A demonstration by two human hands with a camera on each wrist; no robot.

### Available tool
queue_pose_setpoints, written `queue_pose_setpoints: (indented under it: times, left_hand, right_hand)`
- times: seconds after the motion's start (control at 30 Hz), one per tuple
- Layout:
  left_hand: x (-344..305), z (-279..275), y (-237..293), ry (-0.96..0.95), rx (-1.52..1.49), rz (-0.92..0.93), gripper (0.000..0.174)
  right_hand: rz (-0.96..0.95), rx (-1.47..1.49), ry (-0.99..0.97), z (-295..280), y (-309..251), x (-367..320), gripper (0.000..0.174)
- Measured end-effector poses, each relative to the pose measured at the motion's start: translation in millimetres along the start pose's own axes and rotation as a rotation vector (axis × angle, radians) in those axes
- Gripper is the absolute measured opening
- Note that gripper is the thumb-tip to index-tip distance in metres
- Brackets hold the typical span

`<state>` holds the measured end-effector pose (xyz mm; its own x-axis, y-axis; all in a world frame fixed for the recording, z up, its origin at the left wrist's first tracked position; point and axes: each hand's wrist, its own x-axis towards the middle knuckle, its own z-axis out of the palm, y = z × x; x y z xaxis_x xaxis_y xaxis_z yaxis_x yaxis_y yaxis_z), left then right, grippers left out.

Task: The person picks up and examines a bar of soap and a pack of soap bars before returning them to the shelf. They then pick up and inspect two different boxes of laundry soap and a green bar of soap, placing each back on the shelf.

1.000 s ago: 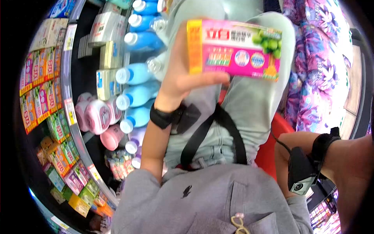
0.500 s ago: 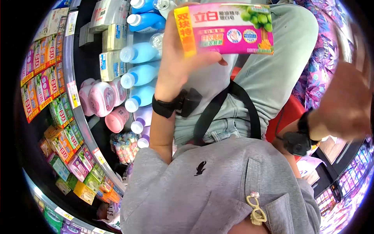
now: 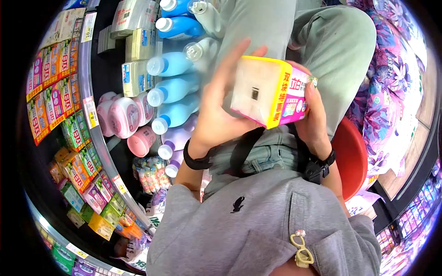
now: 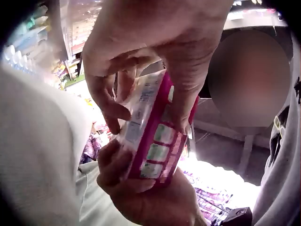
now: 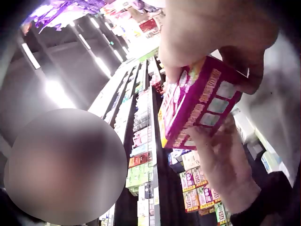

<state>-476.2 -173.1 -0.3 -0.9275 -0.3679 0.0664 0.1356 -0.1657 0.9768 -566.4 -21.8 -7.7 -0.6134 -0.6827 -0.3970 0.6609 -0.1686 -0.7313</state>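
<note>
In front of my lap, both hands hold a pink and white soap pack (image 3: pixel 258 89) with a yellow band round one end. That pale end, with a small dark mark on it, faces up toward the head camera. My left hand (image 3: pixel 216 117) grips the pack from the left, its fingers spread along the far side. Gripping the opposite end, my right hand (image 3: pixel 315 124) has its thumb on the printed face. The left wrist view shows a magenta side of the pack (image 4: pixel 155 136) with pale green panels, between the two hands.
On my left, blue bottles (image 3: pixel 172 92) and pink bottles (image 3: pixel 124 117) stand beside a shelf edge (image 3: pixel 90 92) with price tags. Beyond it are rows of soap boxes (image 3: pixel 50 101). Purple floral bags (image 3: pixel 389 101) are stacked on my right, near a red seat (image 3: pixel 352 156).
My right hand has come in from the far right and taken hold of the pack. The pack has moved down toward me and turned from its printed front to its pale end.
</note>
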Motion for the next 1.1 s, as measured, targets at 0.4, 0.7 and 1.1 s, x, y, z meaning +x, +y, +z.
queue_pose_setpoints:
  times: [0.4,0.7,1.1]
  left_hand:
    - [-10.3,15.7,-5.6,-0.052,0.270,0.174,0.079]
    - [-5.6,12.3,14.7,-0.088,0.456,0.174,0.069]
    - [4.8,20.7,15.7,0.049,0.302,0.302,0.088]
  right_hand:
    - [0.411,0.475,-0.363,-49.9,70.0,-1.8,0.048]
    - [0.278,0.045,-0.164,7.4,-35.4,1.1,0.070]
    - [-0.088,0.454,-0.199,-22.5,-10.1,-14.3,0.073]
